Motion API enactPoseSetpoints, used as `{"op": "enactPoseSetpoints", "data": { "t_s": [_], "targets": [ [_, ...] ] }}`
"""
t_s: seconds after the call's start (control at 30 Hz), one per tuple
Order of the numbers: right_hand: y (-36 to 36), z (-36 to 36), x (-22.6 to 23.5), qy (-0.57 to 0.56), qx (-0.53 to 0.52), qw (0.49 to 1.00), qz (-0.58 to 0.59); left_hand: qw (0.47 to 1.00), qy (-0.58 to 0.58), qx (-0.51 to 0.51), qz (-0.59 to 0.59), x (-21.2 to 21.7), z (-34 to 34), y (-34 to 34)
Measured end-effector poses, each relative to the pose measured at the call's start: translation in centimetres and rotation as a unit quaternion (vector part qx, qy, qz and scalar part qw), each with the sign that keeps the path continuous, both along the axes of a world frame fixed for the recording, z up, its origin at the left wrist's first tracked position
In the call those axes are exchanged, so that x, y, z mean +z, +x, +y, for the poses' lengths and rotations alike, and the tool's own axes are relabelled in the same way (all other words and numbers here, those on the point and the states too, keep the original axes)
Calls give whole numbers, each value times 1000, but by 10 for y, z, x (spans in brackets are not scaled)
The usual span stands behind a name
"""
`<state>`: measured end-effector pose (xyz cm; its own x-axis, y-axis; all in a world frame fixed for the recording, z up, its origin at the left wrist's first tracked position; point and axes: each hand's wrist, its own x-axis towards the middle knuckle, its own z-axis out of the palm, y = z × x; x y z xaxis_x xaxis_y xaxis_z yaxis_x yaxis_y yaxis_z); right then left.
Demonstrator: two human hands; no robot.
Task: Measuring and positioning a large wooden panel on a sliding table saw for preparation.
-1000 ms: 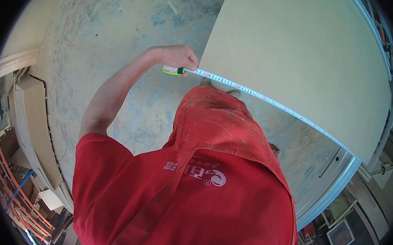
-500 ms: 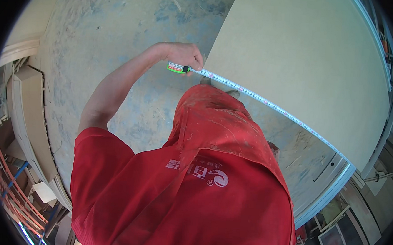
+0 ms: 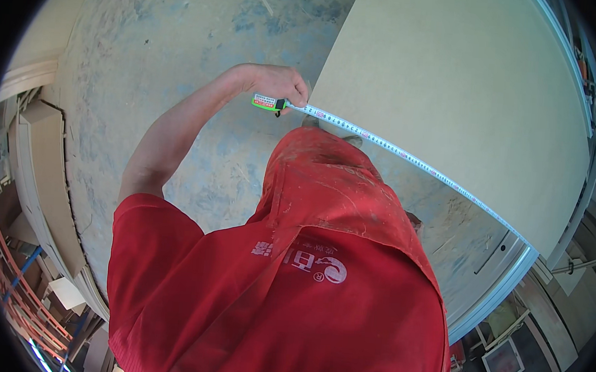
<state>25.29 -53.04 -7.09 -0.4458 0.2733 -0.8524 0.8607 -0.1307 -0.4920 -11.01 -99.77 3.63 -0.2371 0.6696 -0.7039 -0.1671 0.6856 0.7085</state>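
Tape [image 3: 402,153] runs above the floor [image 3: 158,107], a wide grey surface stained blue. Next in size comes the board [image 3: 457,80], pale and broad, its lower edge turned toward the person, presumably so the tape can lie straight along it from corner to corner. A red apron [image 3: 339,189] is close to that edge, which likely keeps the work within reach. By the right corner sits a metal rail [image 3: 491,296]; what secures the tape's end there is too small to tell. The left hand [image 3: 276,82] has its fingers closed on the tape beside the board's left corner, probably to keep it taut and in line. The right hand is out of sight. Smallest, the green case [image 3: 264,102] sits beneath the left hand, beyond the corner.
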Motion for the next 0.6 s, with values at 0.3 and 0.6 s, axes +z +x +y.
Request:
{"op": "enactPoseSetpoints", "data": {
  "t_s": [0.3,0.6],
  "targets": [
    [7,-3,5,28,26,999,34,1000,3,4,-25,-4,-1,-1],
    [4,-9,11,58,79,993,63,999,-2,-1,-40,-5,-2,-3]
  ]
}}
